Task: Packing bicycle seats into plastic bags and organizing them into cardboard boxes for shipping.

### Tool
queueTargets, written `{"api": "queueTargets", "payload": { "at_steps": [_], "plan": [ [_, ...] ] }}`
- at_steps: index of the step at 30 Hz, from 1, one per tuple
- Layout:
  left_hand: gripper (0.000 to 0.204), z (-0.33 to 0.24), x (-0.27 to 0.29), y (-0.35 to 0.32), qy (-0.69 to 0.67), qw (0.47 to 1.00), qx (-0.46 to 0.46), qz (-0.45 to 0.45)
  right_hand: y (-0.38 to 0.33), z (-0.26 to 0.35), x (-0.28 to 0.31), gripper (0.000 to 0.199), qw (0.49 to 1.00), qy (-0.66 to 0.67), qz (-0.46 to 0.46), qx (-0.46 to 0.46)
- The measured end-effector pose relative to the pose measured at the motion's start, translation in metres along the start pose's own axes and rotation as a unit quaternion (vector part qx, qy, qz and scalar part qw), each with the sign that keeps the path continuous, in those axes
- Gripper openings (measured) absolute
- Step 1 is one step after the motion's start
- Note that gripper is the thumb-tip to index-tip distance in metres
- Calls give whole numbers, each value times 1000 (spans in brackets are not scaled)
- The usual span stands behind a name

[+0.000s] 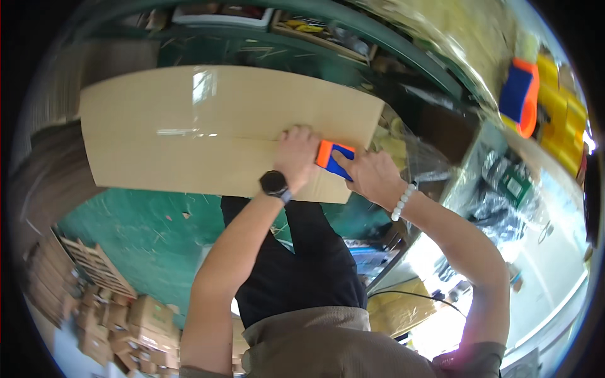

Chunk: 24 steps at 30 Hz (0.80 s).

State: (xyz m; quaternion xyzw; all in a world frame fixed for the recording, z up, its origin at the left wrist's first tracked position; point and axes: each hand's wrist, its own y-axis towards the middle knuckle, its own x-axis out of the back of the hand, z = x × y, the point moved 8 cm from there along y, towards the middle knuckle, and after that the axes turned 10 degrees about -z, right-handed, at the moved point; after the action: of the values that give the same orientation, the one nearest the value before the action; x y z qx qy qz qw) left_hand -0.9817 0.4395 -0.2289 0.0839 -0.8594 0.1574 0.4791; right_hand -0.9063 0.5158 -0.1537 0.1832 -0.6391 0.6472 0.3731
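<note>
A long, flat-topped cardboard box (233, 113) lies in front of me, with a seam running along its top and shiny clear tape near its left part. My left hand (296, 157), with a dark watch at the wrist, rests on the box top beside the seam, fingers laid against the cardboard and holding nothing. Just to its right, my right hand (376, 177) grips an orange and blue tape dispenser (333, 160) pressed on the box near its right end. The dispenser's underside and the fingertips beneath it are hidden.
A second orange and blue tape dispenser (520, 97) and yellow tape rolls (561, 120) are at the far right. A pale worktable (542, 264) with plastic bags stands at right. Several cartons (151, 321) are stacked at lower left, near a wooden pallet (97, 268).
</note>
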Motion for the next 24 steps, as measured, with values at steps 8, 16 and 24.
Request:
{"api": "queueTargets", "payload": {
  "at_steps": [8, 16, 24],
  "plan": [
    [49, 1, 4, 5, -29, 999, 20, 30, -95, -117, -65, 54, 993, -42, 48, -96],
    [53, -3, 0, 14, 14, 995, 31, 90, 22, -88, -122, 25, 999, -22, 5, -29],
    [34, -63, 11, 10, 131, 976, -157, 75, -43, -123, -111, 48, 898, 239, -112, -351]
  ]
}}
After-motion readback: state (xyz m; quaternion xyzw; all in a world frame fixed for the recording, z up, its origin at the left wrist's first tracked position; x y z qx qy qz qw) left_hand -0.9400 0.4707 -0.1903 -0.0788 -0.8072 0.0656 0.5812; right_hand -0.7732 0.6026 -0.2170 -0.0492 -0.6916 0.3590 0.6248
